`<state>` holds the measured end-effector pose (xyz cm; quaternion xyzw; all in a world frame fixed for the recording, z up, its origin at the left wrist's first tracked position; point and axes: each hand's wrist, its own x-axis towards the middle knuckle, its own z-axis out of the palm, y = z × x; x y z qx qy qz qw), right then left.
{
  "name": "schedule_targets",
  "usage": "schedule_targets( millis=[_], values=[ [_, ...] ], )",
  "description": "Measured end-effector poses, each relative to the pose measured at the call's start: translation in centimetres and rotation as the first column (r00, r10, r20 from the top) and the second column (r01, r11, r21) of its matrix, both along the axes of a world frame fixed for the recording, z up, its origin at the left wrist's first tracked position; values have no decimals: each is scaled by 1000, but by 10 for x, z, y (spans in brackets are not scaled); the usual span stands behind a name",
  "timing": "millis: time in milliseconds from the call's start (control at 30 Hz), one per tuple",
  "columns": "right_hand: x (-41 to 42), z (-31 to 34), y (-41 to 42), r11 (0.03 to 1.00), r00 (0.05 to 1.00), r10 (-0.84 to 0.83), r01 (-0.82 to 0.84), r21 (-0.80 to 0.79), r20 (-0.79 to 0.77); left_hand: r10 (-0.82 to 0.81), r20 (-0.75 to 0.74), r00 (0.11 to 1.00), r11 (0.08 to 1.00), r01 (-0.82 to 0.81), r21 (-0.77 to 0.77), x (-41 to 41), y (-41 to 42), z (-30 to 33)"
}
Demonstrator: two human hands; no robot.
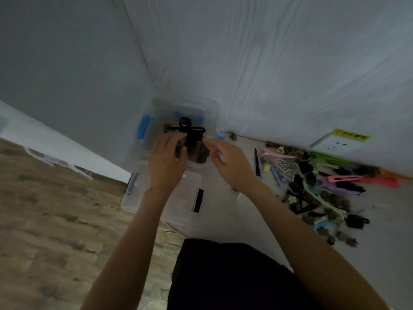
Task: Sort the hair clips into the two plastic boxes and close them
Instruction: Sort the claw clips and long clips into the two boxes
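The left hand pinches a dark hair clip over the far clear plastic box, its fingers curled around it. The right hand hovers just beside that box with fingers loosely curled; whether it holds anything is unclear. The near clear box touches the far box. A pile of loose hair clips lies on the table, well to the right of the far box.

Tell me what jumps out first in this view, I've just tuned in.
Both hands, left and right, meet over the far clear box with blue latches at centre, working among dark clips inside it. A second clear box sits nearer, under the left forearm. To the right, a colourful pile of unsorted hair clips sprawls across the pale surface.
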<state>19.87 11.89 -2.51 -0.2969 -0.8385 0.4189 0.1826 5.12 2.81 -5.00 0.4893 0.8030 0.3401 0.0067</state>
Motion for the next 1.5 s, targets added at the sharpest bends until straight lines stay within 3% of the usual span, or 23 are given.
schedule_targets(
  millis=[167,300,433,567,633,767,833,933,1067,1167,1267,1367,1500],
  values=[
    [113,-6,11,934,936,-343,329,139,84,-331,213,919,930,356,-91,71,40,10],
    [173,-42,30,859,773,-509,480,175,378,-502,296,813,782,572,-247,127,87,-10],
    [192,-71,44,879,677,-443,456,136,588,-610,291,737,641,674,-366,166,131,-34],
    [211,-82,38,936,723,-333,329,123,605,-764,32,644,509,633,-583,193,154,-55],
    [222,-80,34,940,766,-316,331,79,559,-747,45,663,505,611,-610,194,158,-60],
    [230,-71,46,858,776,-513,477,191,367,-671,183,718,547,647,-532,177,156,-62],
    [227,-70,62,843,749,-537,487,228,388,-670,153,727,583,642,-498,169,150,-62],
    [213,-74,81,883,744,-469,381,274,477,-719,45,693,620,670,-408,166,141,-63],
    [197,-80,88,914,679,-404,262,311,613,-725,11,688,641,681,-353,166,133,-62],
    [195,-77,86,897,688,-437,283,341,579,-776,-108,621,615,710,-343,164,129,-63],
    [199,-69,80,880,740,-475,384,280,477,-800,-95,592,586,739,-333,164,125,-65],
    [204,-62,69,850,767,-525,497,177,370,-761,-12,649,615,714,-334,163,124,-71],
    [203,-66,47,868,767,-479,486,101,427,-714,74,696,608,669,-428,157,124,-76]
  ],
)
